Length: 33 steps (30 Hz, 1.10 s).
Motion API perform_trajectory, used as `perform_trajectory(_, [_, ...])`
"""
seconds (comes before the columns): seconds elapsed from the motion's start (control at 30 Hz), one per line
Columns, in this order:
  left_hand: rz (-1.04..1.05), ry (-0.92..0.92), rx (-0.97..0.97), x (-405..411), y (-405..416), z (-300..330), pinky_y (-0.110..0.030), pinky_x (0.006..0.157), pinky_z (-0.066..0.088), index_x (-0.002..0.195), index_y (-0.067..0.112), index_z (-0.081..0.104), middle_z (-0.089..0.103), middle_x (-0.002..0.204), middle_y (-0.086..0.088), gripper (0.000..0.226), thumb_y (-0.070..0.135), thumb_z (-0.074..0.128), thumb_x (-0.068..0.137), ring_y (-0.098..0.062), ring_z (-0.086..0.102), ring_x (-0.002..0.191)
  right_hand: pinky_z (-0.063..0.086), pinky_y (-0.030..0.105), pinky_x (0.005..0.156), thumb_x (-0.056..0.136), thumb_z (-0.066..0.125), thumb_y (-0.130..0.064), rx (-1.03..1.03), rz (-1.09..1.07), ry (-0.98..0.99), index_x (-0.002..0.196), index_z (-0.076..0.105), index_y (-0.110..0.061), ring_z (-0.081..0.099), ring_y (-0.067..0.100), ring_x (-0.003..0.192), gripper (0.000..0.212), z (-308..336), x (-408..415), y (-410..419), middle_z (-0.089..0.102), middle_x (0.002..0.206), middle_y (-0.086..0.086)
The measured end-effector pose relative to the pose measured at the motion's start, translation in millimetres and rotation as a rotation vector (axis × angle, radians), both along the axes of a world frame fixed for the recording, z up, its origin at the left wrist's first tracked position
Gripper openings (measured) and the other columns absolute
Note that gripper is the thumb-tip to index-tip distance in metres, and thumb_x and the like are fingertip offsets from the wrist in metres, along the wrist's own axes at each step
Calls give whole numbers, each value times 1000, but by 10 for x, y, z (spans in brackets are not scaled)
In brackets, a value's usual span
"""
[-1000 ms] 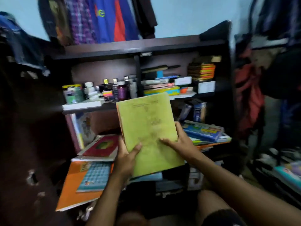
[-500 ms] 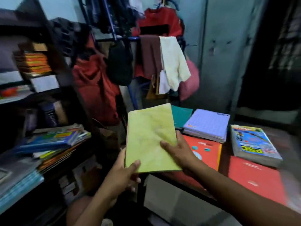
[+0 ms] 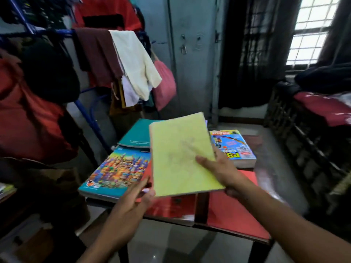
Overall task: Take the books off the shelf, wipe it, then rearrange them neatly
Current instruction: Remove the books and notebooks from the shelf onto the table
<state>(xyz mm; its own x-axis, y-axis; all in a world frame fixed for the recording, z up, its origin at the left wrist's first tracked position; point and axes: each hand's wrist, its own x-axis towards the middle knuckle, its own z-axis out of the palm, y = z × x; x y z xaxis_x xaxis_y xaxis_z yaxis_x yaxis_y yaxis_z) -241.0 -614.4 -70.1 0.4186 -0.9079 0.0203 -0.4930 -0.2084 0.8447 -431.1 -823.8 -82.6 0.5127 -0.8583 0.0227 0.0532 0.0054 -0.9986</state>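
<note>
A yellow-green book hovers flat above a low table covered with books. My right hand grips its right edge, thumb on the cover and fingers underneath. My left hand is at the book's lower left corner with fingers straight, apparently just off it. Below lie a colourful castle-cover book, a teal book, red books and a thick magazine-style book. The shelf is out of view.
A clothes rack draped with red, maroon and cream garments stands to the left. A grey metal cupboard is behind the table. A dark crate with folded clothes is on the right, under a barred window.
My view has swung right from the shelf to the table. The yellow-green book travelled with both hands and now lies flatter over the table; my left hand has loosened from its corner.
</note>
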Motion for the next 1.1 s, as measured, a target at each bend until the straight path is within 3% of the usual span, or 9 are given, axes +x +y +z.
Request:
perform_trajectory(0.1, [-201,-258,35,-230,-179,-19,5,94,24,149,47,35,28,142,41,56,52,54,98,38,24,117,57,25,60,93,69,-10,9,-136,24,122,61,-13,73,12,74,31,95,-597,-512,75,110,10])
perform_trajectory(0.17, [-315,-437,70,-335,-284,-109,1,106,14,155,45,25,21,156,33,64,51,56,99,25,19,135,57,24,60,93,69,-10,-4,-237,65,125,59,-10,73,11,75,34,86,-960,-871,74,111,10])
perform_trajectory(0.27, [-372,-690,208,-511,-407,-217,-22,117,27,157,44,21,15,168,19,68,66,43,97,-6,25,149,56,29,67,93,71,-10,16,-353,157,127,56,-10,71,16,82,37,-17,-1293,-1317,70,121,15])
perform_trajectory(0.37, [-389,-858,300,-627,-474,-184,-32,109,38,152,39,32,22,166,18,66,71,33,95,-13,35,142,55,23,58,94,69,-8,57,-397,261,126,57,-5,67,16,78,34,-190,-1326,-1620,69,123,19])
perform_trajectory(0.6, [-430,-872,349,-376,-691,-18,-31,91,48,123,44,59,62,126,19,62,85,36,82,-8,57,112,45,25,60,95,71,-15,-75,-389,456,110,60,-14,62,11,75,19,-170,-1151,-1790,70,97,2])
perform_trajectory(0.7, [-422,-823,337,-235,-789,-70,-36,92,50,120,43,64,65,123,21,67,79,22,81,-8,59,112,50,28,65,94,72,-22,8,-336,462,125,60,-10,68,17,83,34,-301,-1136,-1821,72,112,9])
perform_trajectory(0.8, [-438,-836,342,-175,-840,-99,-37,97,49,125,40,63,62,131,22,54,66,29,92,-7,57,118,53,30,73,95,70,-28,46,-311,469,122,65,-10,69,21,91,33,-354,-1080,-1789,73,113,10])
perform_trajectory(0.9, [-466,-858,324,-168,-863,-97,-36,93,50,120,41,65,62,127,23,34,57,43,100,-5,57,113,49,26,64,98,66,-22,23,-283,476,118,67,-8,66,16,82,25,-344,-965,-1706,72,109,7])
perform_trajectory(1.1, [-469,-826,303,-152,-869,-127,-37,90,52,116,45,64,62,122,26,30,61,48,95,-2,58,107,51,29,66,99,65,-25,147,-282,410,121,61,-6,68,20,84,29,-361,-749,-1610,71,104,9])
